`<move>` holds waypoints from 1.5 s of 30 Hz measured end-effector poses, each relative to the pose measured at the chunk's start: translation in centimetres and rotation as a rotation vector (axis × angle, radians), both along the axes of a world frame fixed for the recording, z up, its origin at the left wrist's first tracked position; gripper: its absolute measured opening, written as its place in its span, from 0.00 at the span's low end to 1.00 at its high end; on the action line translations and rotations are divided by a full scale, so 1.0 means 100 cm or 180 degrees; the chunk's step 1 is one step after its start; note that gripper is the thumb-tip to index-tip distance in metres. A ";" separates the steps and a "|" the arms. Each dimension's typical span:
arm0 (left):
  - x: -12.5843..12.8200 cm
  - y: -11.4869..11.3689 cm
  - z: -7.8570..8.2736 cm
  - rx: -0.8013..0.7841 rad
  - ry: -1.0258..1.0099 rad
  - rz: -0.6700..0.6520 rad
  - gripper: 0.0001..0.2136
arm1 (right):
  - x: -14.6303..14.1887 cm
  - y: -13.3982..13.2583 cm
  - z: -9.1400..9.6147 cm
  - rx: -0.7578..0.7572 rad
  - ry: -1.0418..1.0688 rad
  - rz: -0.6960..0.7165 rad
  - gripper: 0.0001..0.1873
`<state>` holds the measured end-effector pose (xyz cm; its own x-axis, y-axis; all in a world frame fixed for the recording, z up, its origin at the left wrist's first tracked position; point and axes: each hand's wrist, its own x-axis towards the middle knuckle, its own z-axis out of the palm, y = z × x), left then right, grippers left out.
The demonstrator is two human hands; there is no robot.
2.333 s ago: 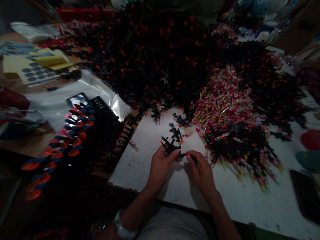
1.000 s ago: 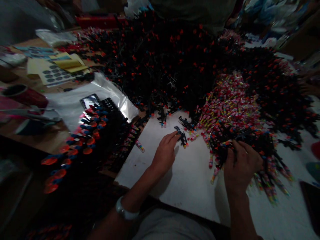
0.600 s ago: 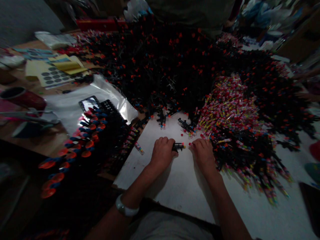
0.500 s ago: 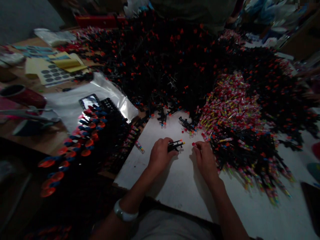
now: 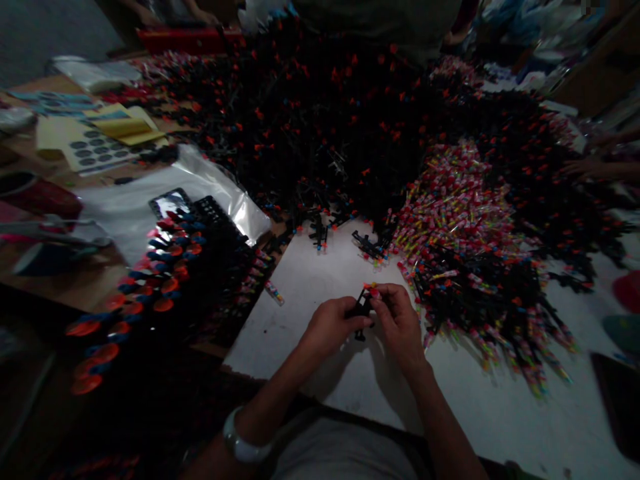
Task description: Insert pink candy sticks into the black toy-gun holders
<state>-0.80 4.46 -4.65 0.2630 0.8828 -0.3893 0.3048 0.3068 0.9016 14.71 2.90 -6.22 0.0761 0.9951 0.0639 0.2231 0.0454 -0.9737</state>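
Over the white board (image 5: 310, 353), my left hand (image 5: 327, 328) grips a small black toy gun (image 5: 362, 305) by its body, its orange and yellow tip pointing up and to the right. My right hand (image 5: 404, 327) pinches at that tip, where a small red piece (image 5: 375, 293) shows between the fingers. The fingers partly hide where the red piece and toy meet. Further up the board lies another black toy gun (image 5: 367, 243). A small candy-filled tube (image 5: 275, 293) rests at the board's left edge.
A large heap of black toy guns with orange tips (image 5: 350, 127) fills the back. To the right is a pile of candy tubes (image 5: 460, 200). At left are plastic bags (image 5: 215, 180), a sticker sheet (image 5: 95, 148) and stacked orange-ended toys (image 5: 165, 287). Another person's hand (image 5: 585, 168) is at far right.
My hands have come together: the right hand brought the small red piece leftward to the toy gun's tip. The left hand moved slightly right and turned the toy more upright.
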 end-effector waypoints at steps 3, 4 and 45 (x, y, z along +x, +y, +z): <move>0.005 -0.002 0.002 -0.0320 -0.0852 0.0612 0.11 | 0.007 -0.008 0.001 -0.0011 -0.0225 -0.0221 0.10; 0.007 -0.003 0.003 -0.0377 -0.1036 0.0818 0.13 | 0.008 -0.012 0.000 -0.0047 -0.0325 -0.0204 0.11; 0.034 -0.014 0.002 -0.0195 -0.1706 0.2095 0.10 | -0.020 -0.042 -0.015 -0.0009 -0.1578 -0.0571 0.27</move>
<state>2.56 3.04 -4.48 -0.1341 0.9018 -0.4108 -0.4163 0.3249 0.8492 12.70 -1.26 -7.77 0.2065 0.9694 0.1327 0.6610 -0.0382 -0.7494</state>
